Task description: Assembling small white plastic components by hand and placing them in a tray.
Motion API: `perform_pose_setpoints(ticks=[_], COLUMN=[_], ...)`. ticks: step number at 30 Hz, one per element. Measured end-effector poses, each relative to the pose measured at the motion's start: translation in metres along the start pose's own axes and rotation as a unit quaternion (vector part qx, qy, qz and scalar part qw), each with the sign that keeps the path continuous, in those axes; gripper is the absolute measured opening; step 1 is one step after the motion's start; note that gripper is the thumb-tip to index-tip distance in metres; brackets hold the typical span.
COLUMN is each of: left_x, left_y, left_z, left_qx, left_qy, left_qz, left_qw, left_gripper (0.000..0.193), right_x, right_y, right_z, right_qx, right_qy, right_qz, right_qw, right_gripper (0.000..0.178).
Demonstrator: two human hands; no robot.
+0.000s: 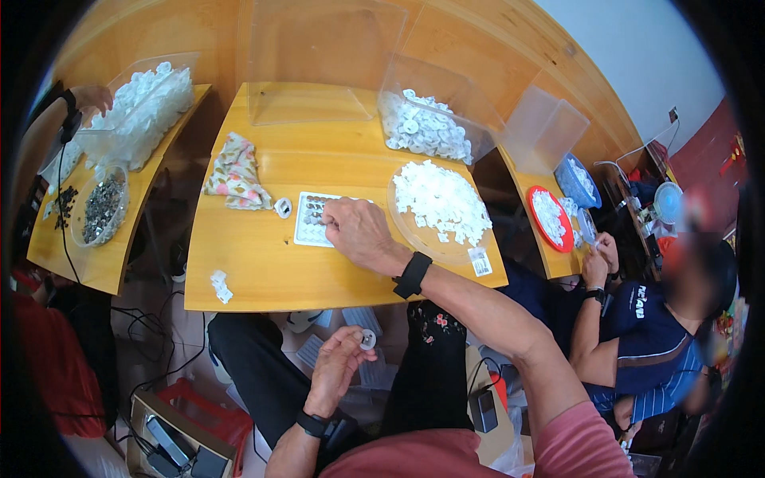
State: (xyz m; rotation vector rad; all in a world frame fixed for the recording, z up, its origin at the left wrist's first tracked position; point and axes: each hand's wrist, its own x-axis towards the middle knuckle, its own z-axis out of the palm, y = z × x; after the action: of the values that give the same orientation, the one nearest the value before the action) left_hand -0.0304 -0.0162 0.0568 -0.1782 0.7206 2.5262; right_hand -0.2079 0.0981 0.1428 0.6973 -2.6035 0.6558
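While the left hand point(339, 362) hangs below the table point(263, 271) edge over the lap, wrist bent upward, its thumb and fingertips pinch a small white round part point(367, 340). Farther right, the right hand point(355, 229) reaches forward across the table, palm down, fingers curled narrow onto a white grid tray point(307, 227), just beside a clear plate point(422, 243) heaped with white parts.
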Motion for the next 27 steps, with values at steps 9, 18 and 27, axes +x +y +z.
perform_pose_setpoints(ticks=[9, 18, 27], left_x=[0.007, 0.008, 0.008], left_y=[-0.006, -0.020, -0.026], left_z=[-0.009, -0.008, -0.008], left_qx=[0.015, 0.038, 0.047], left_qy=[0.040, 0.018, 0.019], left_qz=[0.019, -0.009, -0.018], left_qw=[0.999, 0.999, 0.999], left_gripper=[0.021, 0.020, 0.021], right_x=[-0.099, -0.198, -0.207], right_y=[-0.040, -0.037, -0.033], right_z=[-0.057, -0.042, -0.033], right_qx=[0.364, 0.546, 0.554], right_qy=[-0.124, -0.046, -0.026], right_qz=[0.213, 0.391, 0.392], right_qw=[0.898, 0.739, 0.734], right_gripper=[0.010, 0.017, 0.015])
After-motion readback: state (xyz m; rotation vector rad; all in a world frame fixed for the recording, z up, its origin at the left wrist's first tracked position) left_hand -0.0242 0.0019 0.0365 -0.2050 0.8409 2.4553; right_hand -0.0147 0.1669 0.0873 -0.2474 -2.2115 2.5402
